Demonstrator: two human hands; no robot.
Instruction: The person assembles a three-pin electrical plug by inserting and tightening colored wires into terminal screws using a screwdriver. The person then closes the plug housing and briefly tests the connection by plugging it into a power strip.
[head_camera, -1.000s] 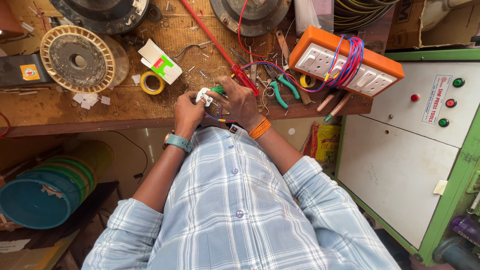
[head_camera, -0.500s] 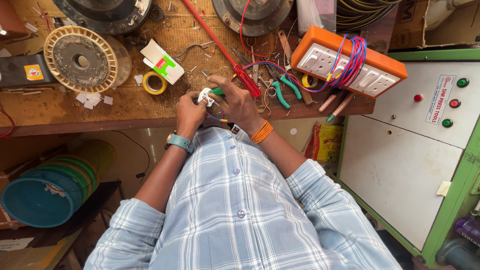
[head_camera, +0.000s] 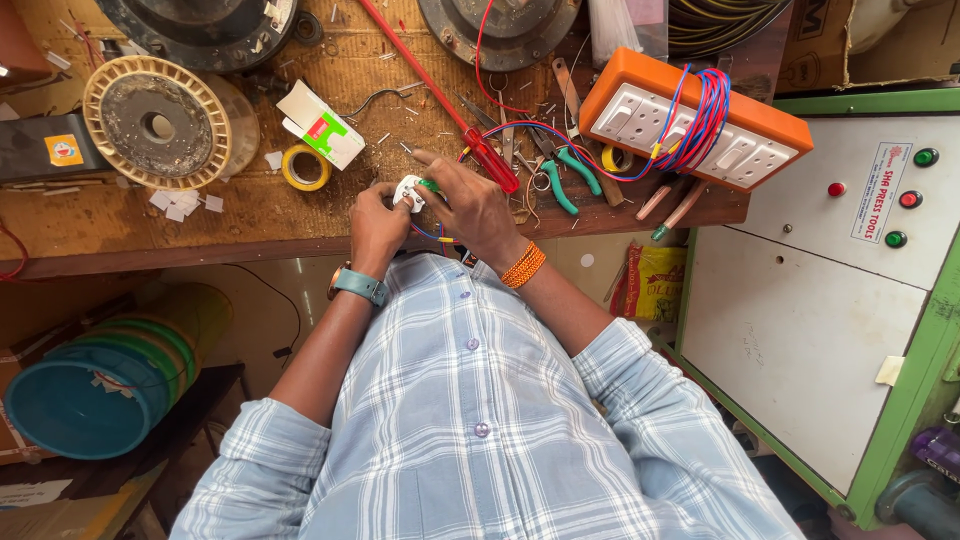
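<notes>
The left hand (head_camera: 378, 222) pinches a small white plug (head_camera: 407, 193) while the right hand (head_camera: 470, 205), at its 3 o'clock, pinches a green-handled tool into it; judged mid-wiring, steady pressure needed next

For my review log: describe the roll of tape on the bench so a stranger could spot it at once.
Start at the wooden workbench. Left of the left hand, below a white and green carton, lies the tape roll. It is the only small yellow ring there.
</notes>
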